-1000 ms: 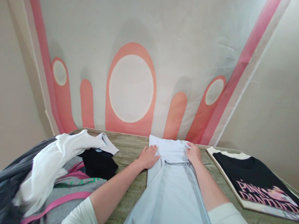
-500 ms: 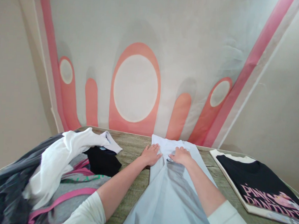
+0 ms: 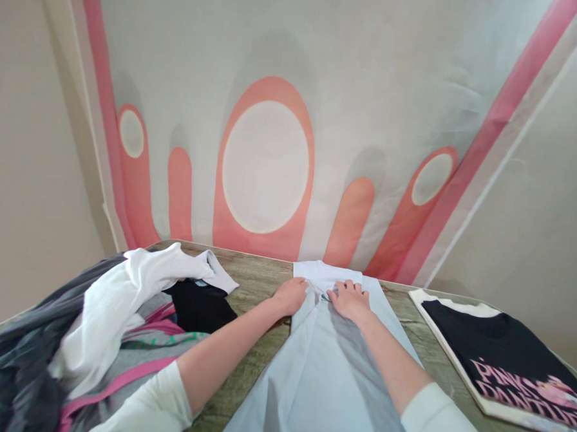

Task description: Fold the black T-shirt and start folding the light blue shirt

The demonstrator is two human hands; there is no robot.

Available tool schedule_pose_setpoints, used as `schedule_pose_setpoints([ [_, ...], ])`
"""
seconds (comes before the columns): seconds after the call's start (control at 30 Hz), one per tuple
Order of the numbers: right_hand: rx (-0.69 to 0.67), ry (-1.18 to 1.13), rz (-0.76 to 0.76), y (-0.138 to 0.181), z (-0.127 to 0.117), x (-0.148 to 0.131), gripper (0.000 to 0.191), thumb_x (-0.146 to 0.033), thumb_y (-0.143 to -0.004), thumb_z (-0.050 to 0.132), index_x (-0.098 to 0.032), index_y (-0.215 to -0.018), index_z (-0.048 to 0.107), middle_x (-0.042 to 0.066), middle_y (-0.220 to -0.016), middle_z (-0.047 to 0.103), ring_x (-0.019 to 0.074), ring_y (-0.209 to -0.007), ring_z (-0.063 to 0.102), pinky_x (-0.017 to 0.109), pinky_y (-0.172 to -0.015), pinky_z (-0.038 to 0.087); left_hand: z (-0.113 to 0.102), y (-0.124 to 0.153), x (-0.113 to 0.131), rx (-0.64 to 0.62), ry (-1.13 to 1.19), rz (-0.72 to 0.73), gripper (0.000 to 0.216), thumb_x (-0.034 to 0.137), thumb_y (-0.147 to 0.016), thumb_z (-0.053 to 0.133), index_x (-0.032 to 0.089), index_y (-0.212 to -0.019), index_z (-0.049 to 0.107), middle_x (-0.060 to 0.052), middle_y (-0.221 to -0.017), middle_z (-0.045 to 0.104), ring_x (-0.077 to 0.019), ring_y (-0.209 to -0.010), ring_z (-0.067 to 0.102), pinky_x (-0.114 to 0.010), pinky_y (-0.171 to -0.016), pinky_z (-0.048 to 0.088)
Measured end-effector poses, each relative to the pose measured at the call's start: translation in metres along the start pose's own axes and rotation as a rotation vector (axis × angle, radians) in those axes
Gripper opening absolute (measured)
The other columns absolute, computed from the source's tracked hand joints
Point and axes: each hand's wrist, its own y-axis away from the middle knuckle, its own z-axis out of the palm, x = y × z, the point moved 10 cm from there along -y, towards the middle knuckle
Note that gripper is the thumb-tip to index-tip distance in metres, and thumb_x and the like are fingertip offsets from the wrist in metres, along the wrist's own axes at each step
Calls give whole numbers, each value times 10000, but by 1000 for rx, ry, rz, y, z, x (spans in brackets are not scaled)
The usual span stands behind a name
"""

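A pale blue garment point(image 3: 323, 372) lies lengthwise on the wooden table in front of me, its whitish far end near the table's back edge. Its exact kind is not clear. At its far left edge my left hand point(image 3: 291, 295) is closed, with the fingers curled into the cloth. My right hand point(image 3: 350, 299) rests palm down on the far part, its bent fingers apart and pressing on the fabric. Between the two hands the cloth bunches into small creases. The near end spreads wide and runs out of view below.
To the left is a loose heap of clothes: a white garment point(image 3: 134, 298), a black piece point(image 3: 201, 307), a grey one with pink trim point(image 3: 120, 378) and dark grey cloth point(image 3: 15, 356). A folded black T-shirt point(image 3: 499, 349) lies right on the table point(image 3: 257, 266). A wall stands behind.
My left hand has gone from lying flat with stretched fingers to curling at the garment's edge. The right hand's fingers have spread slightly. The creased cloth between the hands has shifted.
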Motion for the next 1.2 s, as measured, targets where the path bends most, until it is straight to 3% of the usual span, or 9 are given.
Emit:
schedule_pose_setpoints([
  [0.2, 44, 7, 3, 10, -5, -2, 532, -528, -847, 226, -231, -1238, 432, 122, -1245, 405, 299, -1128, 328, 449, -861, 251, -24, 68, 16, 3, 230, -123, 269, 295, -833, 383, 131, -843, 596, -109, -888, 608, -206, -861, 565, -297, -782, 398],
  [0.33, 33, 5, 7, 16, -6, -3, 529, -516, -859, 210, -228, -1245, 428, 123, -1261, 398, 297, -1131, 331, 445, -862, 252, -29, 120, 19, -128, 391, -231, 354, 435, -776, 461, 147, -969, 529, -38, -745, 618, -194, -720, 583, -283, -682, 409],
  [0.47, 67, -1, 6, 20, -11, -4, 520, -507, -864, 217, -223, -1243, 432, 127, -1262, 402, 299, -1138, 324, 449, -866, 243, -33, 170, 35, -276, 524, -224, 438, 403, -666, 589, 166, -1021, 491, -32, -856, 615, -194, -754, 578, -252, -637, 415],
  [0.63, 87, -4, 3, 21, -11, -4, 523, -497, -868, 200, -214, -1240, 435, 134, -1258, 404, 294, -1139, 316, 442, -870, 229, -66, 216, 66, -256, 439, -204, 469, 279, -703, 546, 190, -1152, 444, -71, -1015, 584, -228, -956, 542, -293, -800, 399],
  [0.8, 87, 6, 16, 20, -10, -4, 509, -493, -868, 216, -213, -1219, 455, 132, -1233, 429, 291, -1126, 335, 438, -862, 244, -69, 220, 127, -401, 334, -90, 622, 322, -804, 444, 204, -1368, 209, -118, -998, 610, -256, -915, 581, -346, -782, 427],
  [0.9, 107, 5, 9, 20, -11, -4, 502, -495, -867, 221, -215, -1202, 469, 128, -1221, 440, 288, -1116, 347, 438, -858, 250, -38, 208, 159, -508, 330, 37, 746, 383, -774, 503, 178, -1390, 135, -145, -971, 628, -273, -850, 606, -325, -669, 459],
  [1.03, 124, 1, 2, 21, -12, -4, 512, -501, -867, 206, -213, -1201, 467, 132, -1220, 437, 292, -1113, 343, 449, -862, 238, -5, 204, 170, -603, 251, 129, 729, 595, -799, 368, 168, -1370, 218, -166, -906, 639, -312, -778, 616, -363, -591, 458],
  [1.1, 115, -2, 7, 21, -12, -3, 517, -503, -868, 199, -211, -1199, 468, 134, -1222, 435, 295, -1117, 335, 453, -861, 234, -12, 201, 166, -545, 255, 139, 678, 617, -828, 243, 185, -1351, 265, -146, -891, 637, -302, -790, 614, -365, -609, 459],
  [1.2, 109, -10, 11, 23, -12, -3, 520, -499, -870, 188, -210, -1204, 463, 136, -1228, 430, 297, -1126, 326, 455, -865, 232, -40, 190, 148, -328, 262, 106, 517, 502, -886, 222, 201, -1288, 347, -102, -929, 608, -246, -869, 582, -351, -735, 443],
])
